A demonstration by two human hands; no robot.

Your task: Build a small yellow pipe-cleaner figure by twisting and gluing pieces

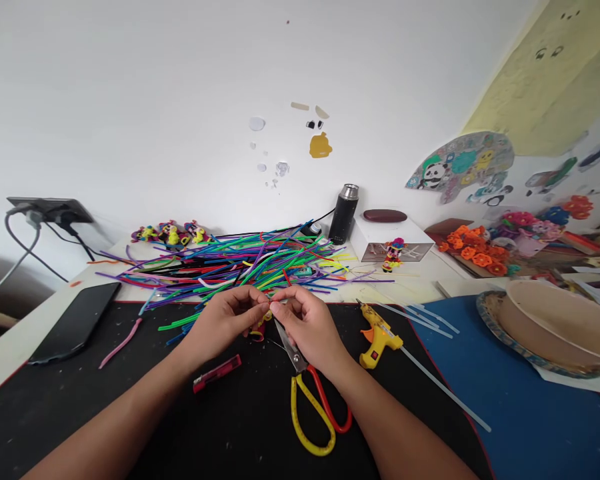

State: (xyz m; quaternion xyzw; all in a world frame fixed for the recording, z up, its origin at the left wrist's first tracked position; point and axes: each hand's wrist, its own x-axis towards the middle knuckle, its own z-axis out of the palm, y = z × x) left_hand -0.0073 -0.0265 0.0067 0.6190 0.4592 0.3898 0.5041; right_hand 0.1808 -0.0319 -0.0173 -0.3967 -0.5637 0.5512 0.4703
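Note:
My left hand (229,320) and my right hand (307,323) meet over the black mat (250,427), thumbs and forefingers pinched together tip to tip. A trace of red shows between the fingertips, but what they hold is too small to make out. Just below them lies a small yellow and dark red pipe cleaner piece (260,331), partly hidden by the fingers. Scissors (300,373) with one yellow and one red handle rest under my right hand, blade tips toward the fingers. Left of the scissors is a small red tool (217,373).
A heap of coloured pipe cleaners (240,260) spreads behind my hands. To the right are a yellow glue gun (379,337), glue sticks (430,320) and a bowl (560,320). A phone (77,323) lies left; a black flask (344,217) and small figure (394,255) stand at the back.

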